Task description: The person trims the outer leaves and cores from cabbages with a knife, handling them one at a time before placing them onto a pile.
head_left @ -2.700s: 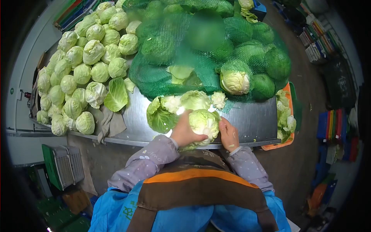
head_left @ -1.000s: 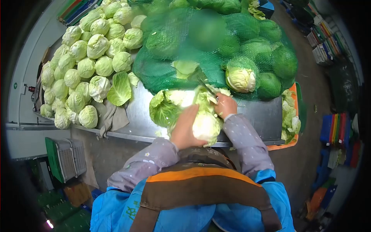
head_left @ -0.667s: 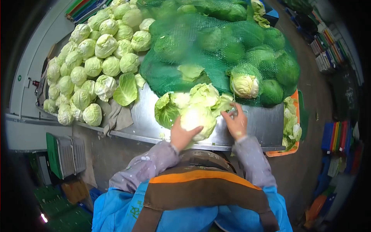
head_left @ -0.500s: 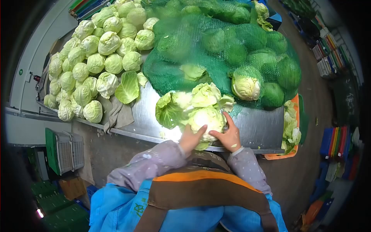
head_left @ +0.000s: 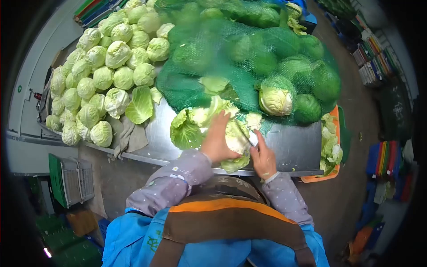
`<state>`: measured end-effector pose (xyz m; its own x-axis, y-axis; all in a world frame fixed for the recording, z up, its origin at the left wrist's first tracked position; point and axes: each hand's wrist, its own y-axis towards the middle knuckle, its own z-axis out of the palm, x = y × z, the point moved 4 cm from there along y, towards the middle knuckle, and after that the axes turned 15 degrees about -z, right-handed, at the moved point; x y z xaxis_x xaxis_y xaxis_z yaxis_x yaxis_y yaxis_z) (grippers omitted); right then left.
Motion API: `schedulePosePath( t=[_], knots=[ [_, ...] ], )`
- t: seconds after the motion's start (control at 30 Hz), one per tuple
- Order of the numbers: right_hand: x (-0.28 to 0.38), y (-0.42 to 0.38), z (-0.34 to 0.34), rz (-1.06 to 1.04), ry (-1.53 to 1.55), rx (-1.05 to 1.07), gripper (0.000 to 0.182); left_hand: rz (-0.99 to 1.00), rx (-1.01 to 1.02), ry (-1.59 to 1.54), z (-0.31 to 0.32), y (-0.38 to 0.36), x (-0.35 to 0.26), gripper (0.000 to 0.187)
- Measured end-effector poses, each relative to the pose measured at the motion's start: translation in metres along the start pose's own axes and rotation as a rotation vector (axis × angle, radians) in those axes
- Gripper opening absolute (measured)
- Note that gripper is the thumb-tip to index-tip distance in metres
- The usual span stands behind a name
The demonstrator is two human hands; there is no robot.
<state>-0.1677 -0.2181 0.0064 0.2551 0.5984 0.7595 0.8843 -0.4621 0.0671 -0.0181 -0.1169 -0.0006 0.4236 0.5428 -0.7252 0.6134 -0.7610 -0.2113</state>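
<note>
A pale green cabbage [head_left: 234, 139] sits near the front edge of the steel table [head_left: 284, 149]. My left hand [head_left: 218, 141] presses round its left side, thumb toward the front, and grips it. In my right hand [head_left: 263, 159], fingers closed, is a knife [head_left: 245, 134] whose thin blade lies against the cabbage's right side; its handle is mostly hidden by the fingers. Loose outer leaves [head_left: 184, 130] lie left of and behind the cabbage, and a small cut piece [head_left: 254, 120] rests just beyond the blade.
Trimmed cabbages [head_left: 103, 78] are heaped at the table's left, beside a grey cloth [head_left: 132, 138]. A green mesh sack [head_left: 178, 84] full of cabbages covers the back and right. An orange crate [head_left: 336, 153] with leaves stands off the right edge. Crates [head_left: 71, 180] stand on the floor at left.
My left hand has shifted up along the cabbage's left side. My right hand has lowered slightly, and the knife blade now shows clearly against the cabbage. The whole view has shifted slightly.
</note>
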Motion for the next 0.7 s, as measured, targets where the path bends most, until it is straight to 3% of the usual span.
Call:
schedulePosePath(
  t=[0.2,0.23,0.27,0.33,0.4,0.5,0.53,0.6,0.7],
  knots=[
    [-0.004,-0.007,0.032,0.013,-0.105,0.005,0.058,-0.016,-0.069,-0.035,-0.001,0.0,0.0,0.122],
    [0.002,-0.002,0.034,0.188,-0.024,0.052,0.052,-0.023,-0.073,-0.049,-0.001,0.0,0.001,0.124],
    [-0.009,0.001,0.044,0.191,-0.03,0.052,0.052,-0.021,-0.072,-0.055,0.003,0.0,0.002,0.124],
    [-0.032,0.013,0.053,0.116,0.194,-0.331,0.048,-0.027,-0.126,-0.045,0.005,0.0,0.007,0.127],
    [-0.038,0.015,0.047,0.126,0.203,-0.322,0.047,-0.021,-0.13,-0.04,0.007,0.0,0.005,0.127],
    [-0.062,0.018,0.045,0.386,0.394,-0.242,0.049,0.001,-0.131,-0.012,0.011,-0.003,0.0,0.126],
    [-0.06,0.02,0.043,0.37,0.391,-0.243,0.049,-0.008,-0.118,0.013,0.011,-0.004,-0.001,0.126],
    [-0.026,0.021,0.025,-0.021,-0.022,-0.28,0.054,-0.016,-0.113,0.042,0.006,-0.005,-0.001,0.125],
    [-0.023,0.034,0.008,0.027,-0.109,-0.208,0.05,0.011,-0.076,-0.017,0.004,-0.006,0.006,0.121]
  ],
)
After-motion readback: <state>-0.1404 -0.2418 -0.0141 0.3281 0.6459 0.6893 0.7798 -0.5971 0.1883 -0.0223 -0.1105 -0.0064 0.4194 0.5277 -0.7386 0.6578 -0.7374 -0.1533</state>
